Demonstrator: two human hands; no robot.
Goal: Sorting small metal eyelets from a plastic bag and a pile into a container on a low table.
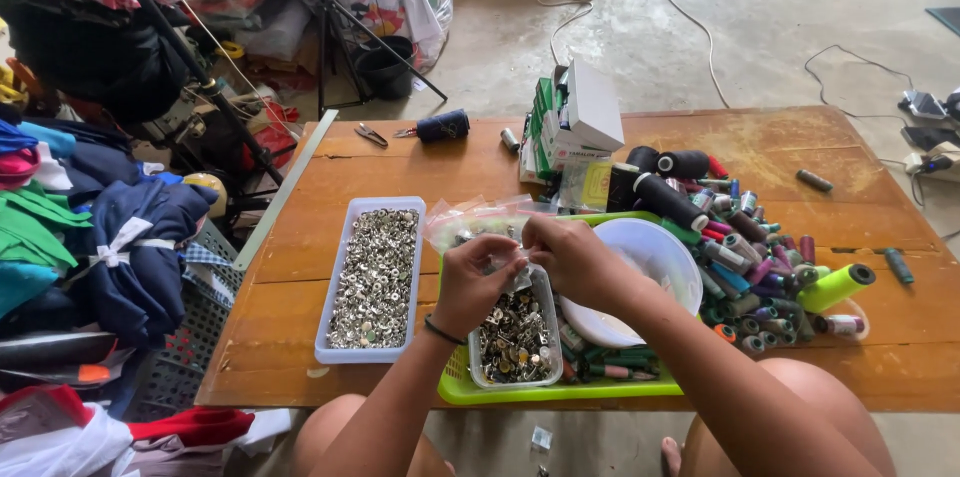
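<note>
So I've got a tiny clear plastic bag (pixel 519 259) pinched between both hands, right over the small clear tub of metal snaps (pixel 516 337). My left hand (pixel 472 282) has its grip closed on the bag's left edge, and my right hand (pixel 570 257) is closed on the other side, fingertips of both hands nearly touching. Can't really make out what's in the bag, it's too small and mostly hidden by my fingers.

That tub sits in the left end of a lime green tray (pixel 560 392) at the near edge of the desk (pixel 780 152). Also in the tray: a white bowl (pixel 650 257) just under my right wrist, plus some small thread spools lying near the front. More empty little bags (pixel 470 219) are heaped just behind my hands.

Left of the tray, a bit apart, there's a longer pale blue tub (pixel 372 279) full of silvery metal bits. On the right it's a big jumble of thread spools (pixel 750 257), with a neon yellow cone (pixel 836 287) lying on its side and a few black cones (pixel 670 187) further back. Stack of small boxes (pixel 575 127) behind those, and a dark blue spool (pixel 442 126) next to some snips (pixel 371 135) at the far edge. Pile of clothes (pixel 90 227) off to my left.
</note>
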